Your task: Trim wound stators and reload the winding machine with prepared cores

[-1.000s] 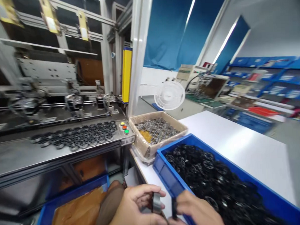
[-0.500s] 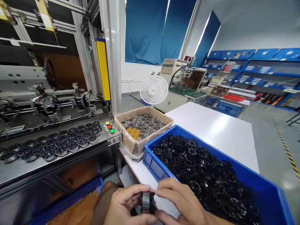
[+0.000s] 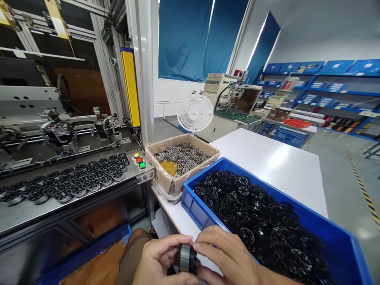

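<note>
Pinching a round part (image 3: pixel 187 259) between both hands, I see it low in the middle of my view, held on edge just off the near end of the white worktop (image 3: pixel 271 160). It shows a grey band with black at its side. My left hand (image 3: pixel 157 266) is closed on its left side, thumb under and fingers curled over the top. My right hand (image 3: pixel 231 261) is closed on the other side, its fingertips meeting the part's upper edge, so both hands grip the one piece.

Just beyond the right hand stands a blue bin (image 3: pixel 197 208), heaped with black rings (image 3: pixel 257 215). Touching or nearly touching its far corner is a cardboard box (image 3: pixel 168 185) holding grey rings (image 3: pixel 184 157) with a yellow patch among them.

Left of the box, a steel worktop (image 3: pixel 24 215) carries rows of dark rings (image 3: pixel 69 184), and a small button panel (image 3: pixel 140 161) sits at its right end, with machinery behind. Below it, near my left hand, a second blue bin (image 3: pixel 96 245) holds brown paper (image 3: pixel 88 275). A white fan (image 3: pixel 195 113) stands well behind the box.
</note>
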`<state>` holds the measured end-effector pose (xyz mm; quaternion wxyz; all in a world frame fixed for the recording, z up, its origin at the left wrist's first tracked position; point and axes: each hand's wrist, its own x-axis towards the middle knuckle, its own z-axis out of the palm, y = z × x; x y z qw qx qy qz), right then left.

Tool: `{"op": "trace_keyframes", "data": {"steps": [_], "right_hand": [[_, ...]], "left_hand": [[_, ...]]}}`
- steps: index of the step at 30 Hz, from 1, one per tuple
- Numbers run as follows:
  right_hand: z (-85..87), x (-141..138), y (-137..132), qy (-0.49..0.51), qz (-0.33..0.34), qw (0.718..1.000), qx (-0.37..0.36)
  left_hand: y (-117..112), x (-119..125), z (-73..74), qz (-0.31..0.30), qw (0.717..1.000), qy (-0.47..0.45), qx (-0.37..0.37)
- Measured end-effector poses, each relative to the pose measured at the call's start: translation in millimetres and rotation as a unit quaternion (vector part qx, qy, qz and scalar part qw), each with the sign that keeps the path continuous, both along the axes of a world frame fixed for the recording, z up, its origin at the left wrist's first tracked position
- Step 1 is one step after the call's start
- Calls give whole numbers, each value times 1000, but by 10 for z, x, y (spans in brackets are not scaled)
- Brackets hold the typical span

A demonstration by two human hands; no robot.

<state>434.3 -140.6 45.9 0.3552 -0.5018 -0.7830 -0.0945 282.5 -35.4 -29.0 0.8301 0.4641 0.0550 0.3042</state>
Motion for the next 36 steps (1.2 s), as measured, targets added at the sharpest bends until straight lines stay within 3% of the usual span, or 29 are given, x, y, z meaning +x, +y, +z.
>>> {"op": "trace_keyframes", "data": {"steps": [6,15,21,25,29,33,36], "right_hand": [[-29,12,-22,-34,-14,999,17],[29,14,-17,-34,-2,999,6],[26,28,-18,-35,9,999,6],[-28,35,-23,-41,22,999,8],[-40,19,-5,-51,19,998,0],[-18,77,-13,-39,-14,999,11],[-163,250,-60,-42,-72,997,2]], "left_hand": [[23,3,81,-41,999,-13,-6],[-5,-29,-2,-20,998,19,48],[-25,-34,-20,10,998,62,12],[13,-34,14,-35,999,15,33],[-9,-12,3,-76,996,29,34],[-58,-50,-48,-21,996,40,75],[150,-289,14,90,977,89,170]]}}
